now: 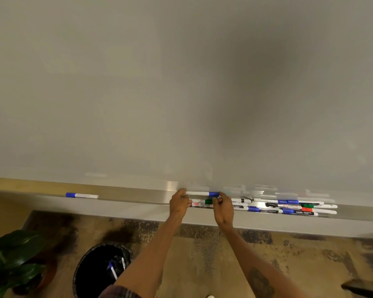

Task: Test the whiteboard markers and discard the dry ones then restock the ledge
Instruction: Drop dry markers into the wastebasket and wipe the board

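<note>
Left hand point(179, 204), right hand point(223, 208), marker point(200, 193) gripped between

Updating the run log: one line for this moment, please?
left hand: grips blue marker body | right hand: pinches its cap | cap: on | bin: markers inside

One marker point(202, 204) reads "WHITEBOARD MARKER" (other labels too blurred).
</note>
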Demonstrator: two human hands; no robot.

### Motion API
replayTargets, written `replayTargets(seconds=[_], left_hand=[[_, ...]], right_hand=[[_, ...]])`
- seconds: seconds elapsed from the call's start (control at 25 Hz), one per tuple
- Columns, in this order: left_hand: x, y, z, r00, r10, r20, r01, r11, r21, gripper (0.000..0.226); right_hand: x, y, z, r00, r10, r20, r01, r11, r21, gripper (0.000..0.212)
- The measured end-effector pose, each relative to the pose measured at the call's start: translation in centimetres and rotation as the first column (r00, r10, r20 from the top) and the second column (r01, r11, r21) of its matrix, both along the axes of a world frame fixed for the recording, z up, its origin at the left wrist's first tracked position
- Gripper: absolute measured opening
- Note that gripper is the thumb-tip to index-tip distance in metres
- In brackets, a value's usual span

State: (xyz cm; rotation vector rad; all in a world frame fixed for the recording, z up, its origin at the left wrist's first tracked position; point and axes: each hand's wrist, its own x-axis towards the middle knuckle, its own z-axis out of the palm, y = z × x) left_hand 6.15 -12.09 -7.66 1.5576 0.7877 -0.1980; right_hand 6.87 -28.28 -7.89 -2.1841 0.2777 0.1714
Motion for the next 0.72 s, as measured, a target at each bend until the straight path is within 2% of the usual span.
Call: replayTargets(seconds=[0.2, 0.32, 0.4, 0.48, 0.56, 0.64, 0.72], left_hand=[[-0.8, -0.3, 1.4, 0.998, -0.053, -0.024, 0.053, 0.998, 0.016, 0.017], [-1.7, -0.5, 2.9, 0.99, -0.132, -0.054, 0.128, 0.989, -0.072, 0.021], [-2.7, -0.7, 4.6, 0.974, -0.222, -0.051, 0.216, 0.971, -0.1, 0.019], [-3.3, -0.9, 6.3, 0.951, -0.31, 0.008, 0.31, 0.951, 0.015, 0.018], [-3.5, -1.1, 8.4, 0.945, -0.296, 0.138, 0.287, 0.954, 0.085, 0.022], [-3.4, -1.4, 10.9, 0.938, -0.217, 0.269, 0.225, 0.974, 0.001, 0.029], [-3.1, -1.3, 13.1, 0.916, -0.147, 0.373, 0.186, 0.98, -0.07, 0.031]], right_hand=[[-1.3, 1.0, 2.0, 0.977, -0.211, 0.016, 0.199, 0.944, 0.263, 0.041], [-1.9, 0.8, 3.6, 0.96, -0.277, 0.046, 0.243, 0.901, 0.358, 0.043], [-2.3, 0.7, 4.9, 0.949, -0.293, 0.118, 0.225, 0.889, 0.398, 0.043], [-2.7, 1.0, 6.1, 0.945, -0.261, 0.198, 0.159, 0.894, 0.419, 0.043], [-3.4, 1.6, 7.4, 0.942, -0.188, 0.277, 0.067, 0.916, 0.395, 0.047], [-4.1, 2.3, 8.4, 0.935, -0.083, 0.344, -0.039, 0.941, 0.335, 0.048], [-4.8, 3.2, 9.7, 0.921, -0.022, 0.39, -0.097, 0.954, 0.283, 0.034]])
